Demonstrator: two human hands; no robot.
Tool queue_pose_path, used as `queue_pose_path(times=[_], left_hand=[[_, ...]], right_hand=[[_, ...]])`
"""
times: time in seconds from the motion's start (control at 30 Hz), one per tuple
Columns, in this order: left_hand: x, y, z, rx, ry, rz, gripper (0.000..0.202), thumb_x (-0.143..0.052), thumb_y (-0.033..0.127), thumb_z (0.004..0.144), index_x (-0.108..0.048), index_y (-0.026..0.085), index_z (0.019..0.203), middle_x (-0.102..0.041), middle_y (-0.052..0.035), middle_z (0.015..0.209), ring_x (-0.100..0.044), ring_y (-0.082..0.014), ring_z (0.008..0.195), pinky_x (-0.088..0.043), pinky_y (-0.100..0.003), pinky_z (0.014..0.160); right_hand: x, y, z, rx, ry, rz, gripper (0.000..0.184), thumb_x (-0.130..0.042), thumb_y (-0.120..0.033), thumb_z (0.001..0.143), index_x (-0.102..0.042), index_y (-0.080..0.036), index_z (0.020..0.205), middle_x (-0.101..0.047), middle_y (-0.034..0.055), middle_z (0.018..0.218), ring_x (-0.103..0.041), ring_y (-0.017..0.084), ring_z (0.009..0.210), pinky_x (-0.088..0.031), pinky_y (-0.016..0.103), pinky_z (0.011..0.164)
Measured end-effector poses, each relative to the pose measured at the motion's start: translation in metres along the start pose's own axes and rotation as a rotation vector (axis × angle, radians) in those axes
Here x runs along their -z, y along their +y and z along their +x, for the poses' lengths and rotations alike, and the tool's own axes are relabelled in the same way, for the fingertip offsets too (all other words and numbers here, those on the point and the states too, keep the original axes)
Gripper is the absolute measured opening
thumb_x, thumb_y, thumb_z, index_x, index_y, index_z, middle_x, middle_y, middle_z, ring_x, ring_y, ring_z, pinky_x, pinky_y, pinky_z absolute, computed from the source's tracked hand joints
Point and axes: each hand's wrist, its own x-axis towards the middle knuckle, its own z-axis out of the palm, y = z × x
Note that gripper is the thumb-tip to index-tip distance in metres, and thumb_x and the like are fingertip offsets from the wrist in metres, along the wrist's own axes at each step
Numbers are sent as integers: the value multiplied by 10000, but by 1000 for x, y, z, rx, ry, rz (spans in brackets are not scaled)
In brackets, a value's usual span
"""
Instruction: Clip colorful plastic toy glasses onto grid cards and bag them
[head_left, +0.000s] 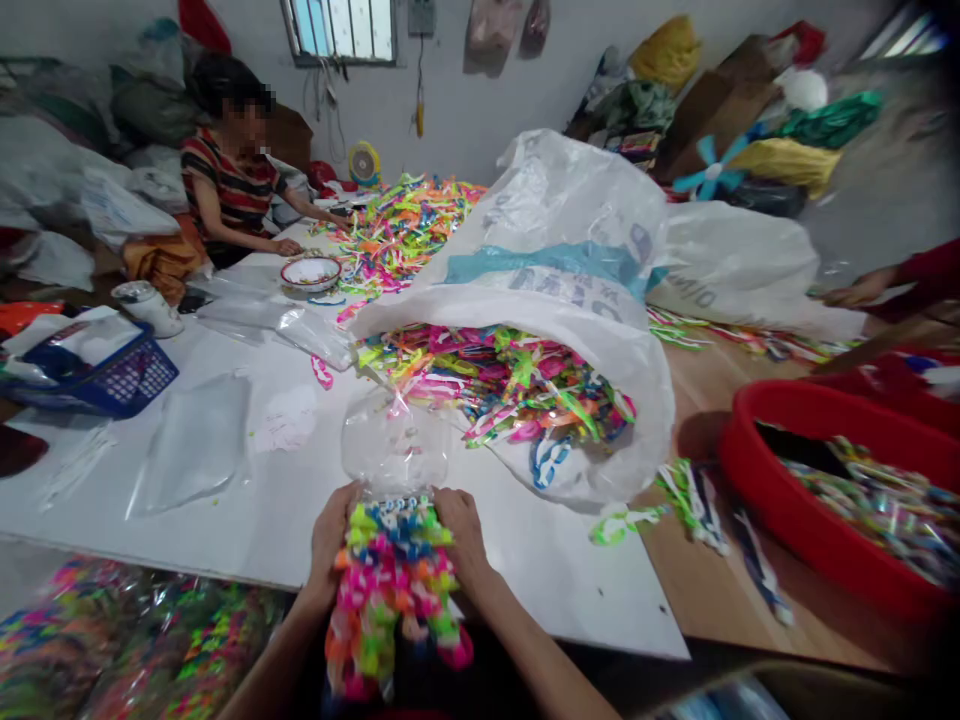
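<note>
Between my hands hangs a bundle of bright knotted strips (397, 570) in pink, yellow, green, orange and blue, its lower end over the table's front edge. My left hand (335, 530) grips its left side and my right hand (463, 535) its right side, fingers partly hidden. A clear plastic bag (394, 445) puffs out above the bundle's top; how far it covers the strips I cannot tell. Just beyond lies a large white sack (645, 400), its mouth facing me, full of loose coloured strips (517, 380).
Flat clear bags (195, 440) and a blue basket (139, 375) lie on the left of the white table (555, 580). A red tub (750, 450) stands right. Across the table a person (232, 170) sits by a strip pile (405, 230); another person's hand (851, 290) shows far right.
</note>
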Motion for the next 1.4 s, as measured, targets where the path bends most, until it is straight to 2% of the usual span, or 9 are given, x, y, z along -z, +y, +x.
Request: queue_pose_path(times=[0.1, 0.2, 0.33, 0.6, 0.77, 0.93, 1.07, 1.17, 1.4], left_hand=[[-6, 4, -12, -66, 21, 21, 407, -337, 393, 857, -629, 169, 1032, -683, -75, 957, -632, -216, 925, -517, -362, 825], [-10, 7, -28, -203, 41, 46, 386, -322, 381, 895, -631, 198, 1036, -674, -55, 896, -633, -189, 874, -522, -331, 801], [-8, 7, -35, -318, 17, 102, 356, -324, 331, 915, -623, 216, 1070, -678, -36, 879, -638, -164, 842, -528, -288, 776], [-10, -23, -14, -398, 19, 312, 387, -325, 331, 914, -599, 161, 1129, -688, -77, 1077, -633, -184, 1010, -514, -310, 892], [-15, -26, -25, -288, -101, 372, 398, -291, 301, 917, -571, 158, 1162, -673, -84, 1119, -619, -183, 1049, -506, -308, 896], [-10, -3, -28, -259, -173, 333, 382, -354, 363, 870, -590, 184, 1112, -677, -86, 1092, -627, -208, 1020, -496, -297, 861], [-2, 22, -32, 15, -276, 374, 406, -257, 364, 897, -586, 212, 1079, -707, -62, 880, -669, -218, 834, -491, -293, 695], [4, 31, -35, 117, -330, 320, 448, -237, 405, 900, -595, 210, 1084, -711, -66, 887, -668, -231, 836, -478, -302, 693], [14, 6, -45, 123, -427, -13, 461, -469, 455, 779, -596, 164, 1113, -716, -45, 931, -660, -206, 840, -523, -264, 717]], right_hand=[[11, 1, -6, 73, 59, -57, 221, -441, -188, 860, -529, -165, 1061, -554, 14, 750, -508, 184, 736, -333, 344, 769], [26, 1, -17, 85, 40, -70, 181, -453, -165, 857, -546, -189, 1010, -536, -7, 716, -510, 173, 709, -330, 336, 755], [41, 6, -28, 115, 8, -27, 265, -406, -162, 879, -511, -183, 1122, -548, 2, 738, -516, 169, 718, -348, 337, 754], [25, 27, -13, 100, 145, -18, 352, -386, -97, 863, -478, -166, 1196, -608, 33, 819, -534, 177, 764, -387, 356, 778], [20, 28, -19, -102, 110, 146, 295, -420, -169, 869, -556, -179, 1131, -652, 66, 952, -574, 194, 872, -425, 355, 816], [25, 40, -10, -334, 157, 258, 315, -393, -199, 845, -599, -182, 1083, -649, 72, 1050, -577, 206, 954, -433, 336, 849], [22, 41, -14, -428, 91, 389, 289, -388, -235, 862, -609, -194, 1044, -659, 50, 976, -596, 185, 852, -450, 299, 781], [25, 31, -35, -466, 34, 495, 247, -427, -297, 887, -602, -192, 1026, -652, 42, 890, -591, 164, 768, -454, 264, 704], [47, 10, -71, -467, -166, 732, 320, -477, -307, 882, -495, -186, 1177, -569, 6, 800, -534, 126, 706, -452, 239, 675]])
